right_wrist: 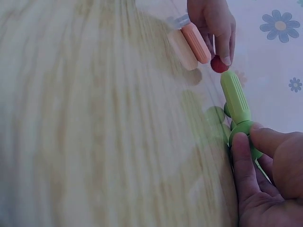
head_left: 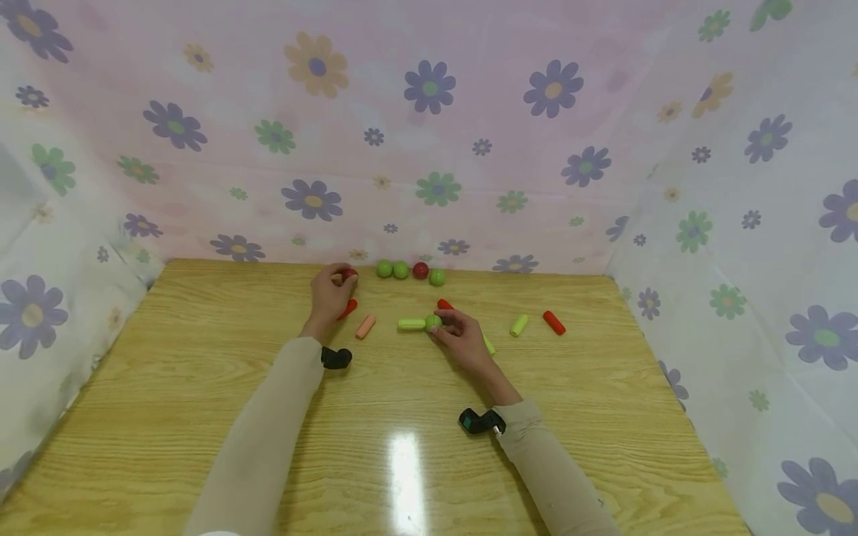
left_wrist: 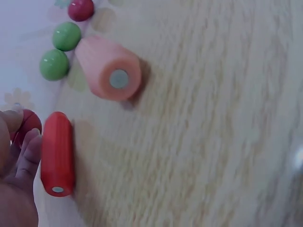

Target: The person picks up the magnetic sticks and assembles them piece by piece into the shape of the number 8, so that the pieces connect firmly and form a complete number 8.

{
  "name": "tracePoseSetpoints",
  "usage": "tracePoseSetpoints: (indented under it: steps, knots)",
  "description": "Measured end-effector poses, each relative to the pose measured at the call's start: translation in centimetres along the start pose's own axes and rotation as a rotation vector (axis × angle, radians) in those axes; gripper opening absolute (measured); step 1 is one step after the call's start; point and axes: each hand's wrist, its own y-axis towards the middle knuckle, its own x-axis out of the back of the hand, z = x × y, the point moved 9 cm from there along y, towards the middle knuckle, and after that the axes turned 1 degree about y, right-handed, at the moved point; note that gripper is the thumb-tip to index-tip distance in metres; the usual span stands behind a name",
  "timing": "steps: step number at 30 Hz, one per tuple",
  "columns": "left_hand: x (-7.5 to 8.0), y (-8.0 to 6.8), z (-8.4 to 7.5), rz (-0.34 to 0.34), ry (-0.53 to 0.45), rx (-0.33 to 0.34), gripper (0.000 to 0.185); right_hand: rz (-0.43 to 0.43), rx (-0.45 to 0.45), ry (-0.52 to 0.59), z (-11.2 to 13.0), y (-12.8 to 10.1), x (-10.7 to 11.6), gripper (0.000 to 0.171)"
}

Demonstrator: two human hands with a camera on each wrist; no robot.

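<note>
Nearest, right hand [head_left: 462,339] pinching a green ball [head_left: 433,322] against the end of a light green cylinder [head_left: 412,324] at 9 o'clock, seemingly to join them. Farther, left hand [head_left: 330,294] curled round a red ball [head_left: 348,275]; red cylinder [head_left: 347,309] just below, ball row [head_left: 410,271] at 3 o'clock.

We're looking at a light wood-grain surface [head_left: 201,417] with a bright glare patch near its front edge. Along the back edge sits a row of small balls: two green balls [head_left: 392,269], a red ball [head_left: 420,270], then another green ball [head_left: 437,277]. In front of them lie short cylinders, spread out: a peach cylinder [head_left: 365,327], a light green cylinder [head_left: 412,324], a second green cylinder [head_left: 519,325] and a red cylinder [head_left: 553,322] well to the right.
</note>
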Motion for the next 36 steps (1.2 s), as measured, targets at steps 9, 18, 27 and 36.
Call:
tracePoseSetpoints:
  steps: [9,18,27,36]
  knots:
    - [-0.3,-0.8,0.1,0.037,-0.236,0.072,0.043,0.024,-0.012,0.036,0.9,-0.3,0.1,0.038]
    - [-0.9,-2.5,-1.1,0.104,-0.345,0.032,0.035,0.028,-0.005,0.011,3.3,-1.2,0.1,0.037]
    - [-1.8,-4.9,-2.1,0.207,-0.424,0.008,0.037,0.022,0.000,0.009,3.1,-1.2,0.0,0.037]
    - [-2.2,-6.6,-2.2,0.246,-0.429,0.024,0.038,0.027,-0.011,0.001,3.3,-1.2,-0.1,0.038]
